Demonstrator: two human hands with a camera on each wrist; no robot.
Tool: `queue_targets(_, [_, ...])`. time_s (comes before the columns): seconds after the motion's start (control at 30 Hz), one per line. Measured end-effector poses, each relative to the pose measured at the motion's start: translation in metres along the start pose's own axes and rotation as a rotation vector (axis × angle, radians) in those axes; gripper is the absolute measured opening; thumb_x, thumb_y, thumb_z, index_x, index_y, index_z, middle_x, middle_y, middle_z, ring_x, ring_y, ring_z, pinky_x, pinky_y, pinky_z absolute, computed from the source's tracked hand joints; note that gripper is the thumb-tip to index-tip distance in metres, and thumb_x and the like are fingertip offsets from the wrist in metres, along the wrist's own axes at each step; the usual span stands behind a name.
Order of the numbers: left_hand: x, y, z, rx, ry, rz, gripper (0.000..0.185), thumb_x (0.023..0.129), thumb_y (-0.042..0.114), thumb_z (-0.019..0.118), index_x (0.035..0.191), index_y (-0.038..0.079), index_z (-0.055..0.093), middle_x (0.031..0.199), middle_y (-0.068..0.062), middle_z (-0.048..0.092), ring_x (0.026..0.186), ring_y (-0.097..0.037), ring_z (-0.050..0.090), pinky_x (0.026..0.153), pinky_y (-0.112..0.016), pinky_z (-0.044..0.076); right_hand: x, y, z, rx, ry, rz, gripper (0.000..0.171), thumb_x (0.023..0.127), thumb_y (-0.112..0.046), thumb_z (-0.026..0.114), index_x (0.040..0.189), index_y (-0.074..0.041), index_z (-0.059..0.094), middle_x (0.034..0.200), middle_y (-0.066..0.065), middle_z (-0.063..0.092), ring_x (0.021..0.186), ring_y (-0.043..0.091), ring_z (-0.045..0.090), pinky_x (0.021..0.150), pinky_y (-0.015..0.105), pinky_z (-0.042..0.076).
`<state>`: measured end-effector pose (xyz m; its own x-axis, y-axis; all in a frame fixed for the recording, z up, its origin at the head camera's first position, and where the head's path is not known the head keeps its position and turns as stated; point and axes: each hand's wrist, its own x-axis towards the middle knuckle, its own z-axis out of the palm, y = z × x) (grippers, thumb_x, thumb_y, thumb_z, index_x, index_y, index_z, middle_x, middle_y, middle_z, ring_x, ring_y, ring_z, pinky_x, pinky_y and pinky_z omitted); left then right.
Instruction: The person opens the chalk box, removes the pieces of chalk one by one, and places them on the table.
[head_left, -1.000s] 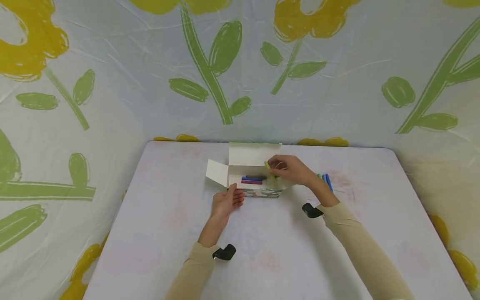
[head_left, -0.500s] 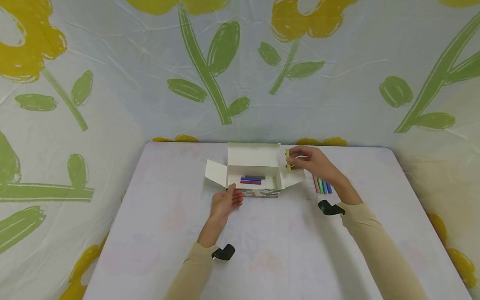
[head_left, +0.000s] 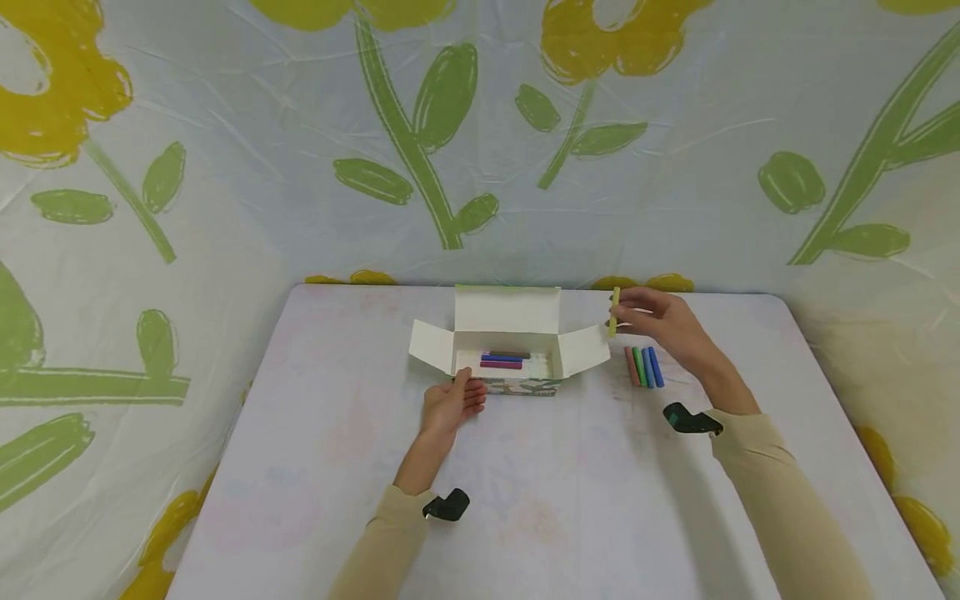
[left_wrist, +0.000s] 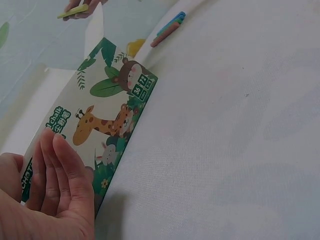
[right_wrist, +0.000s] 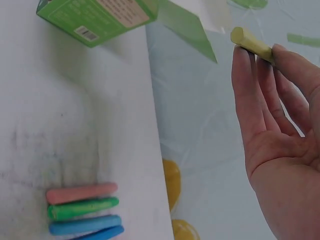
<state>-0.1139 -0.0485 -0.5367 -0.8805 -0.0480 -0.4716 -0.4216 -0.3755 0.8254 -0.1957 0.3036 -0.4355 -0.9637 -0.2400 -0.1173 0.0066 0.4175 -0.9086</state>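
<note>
- Head view: my right hand [head_left: 663, 321] is right of frame centre, raised above the worktop [head_left: 540, 500], pinching a yellow chalk stick [head_left: 614, 312] held nearly upright. It hangs just right of the open chalk box [head_left: 510, 354] and above a row of four sticks [head_left: 644, 366] (pink, green, two blue) lying side by side on the worktop. My left hand [head_left: 450, 404] rests against the box's near left corner, fingers relaxed and gripping nothing. Inside the box I count a few sticks, purple, blue and a dark one; the rest of the interior is too small to read.
- Left wrist view: my left hand [left_wrist: 47, 195], lower left of frame, lies flat along the printed side of the box [left_wrist: 100, 125], fingers straight. The yellow stick [left_wrist: 72, 10] shows at the top left edge.
- Right wrist view: my right hand [right_wrist: 280, 110], right of frame, grasps the yellow stick [right_wrist: 250, 41] between fingertips and thumb; the row of four [right_wrist: 82, 210] lies at lower left.
- Assessment: four sticks are out, a fifth is in hand but not yet laid down, and at least three remain in the box.
</note>
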Motion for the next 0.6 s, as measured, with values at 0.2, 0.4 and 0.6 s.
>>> queue_targets(0.2, [-0.001,0.000,0.000,0.000,0.008,-0.004,0.042,0.103,0.028,0.063,0.105,-0.013,0.069,0.083,-0.008,0.074,0.070,-0.010,0.068,0.069,-0.023,0.061,-0.007,0.019,-0.015,-0.038,0.025,0.007,0.051,0.103,-0.036,0.063,0.141,-0.003,0.053,0.121,0.001,0.065,0.099,0.009,0.072,0.088,0.013,0.053])
queue_targets(0.4, [0.001,-0.001,0.000,-0.003,0.006,0.002,0.040,0.103,0.028,0.063,0.101,-0.011,0.070,0.082,-0.007,0.074,0.069,-0.010,0.069,0.068,-0.023,0.061,-0.017,0.038,-0.027,-0.014,0.054,0.061,0.059,0.103,-0.036,0.065,0.145,0.001,0.048,0.118,-0.006,0.064,0.100,0.003,0.068,0.088,0.018,0.056])
queue_targets(0.6, [0.002,-0.001,0.000,-0.007,0.006,0.008,0.039,0.103,0.028,0.064,0.098,-0.009,0.071,0.081,-0.007,0.074,0.069,-0.010,0.069,0.068,-0.022,0.060,-0.029,0.058,-0.036,-0.022,0.073,0.086,0.060,0.103,-0.037,0.064,0.144,0.002,0.048,0.116,-0.008,0.063,0.098,-0.001,0.067,0.087,0.017,0.056])
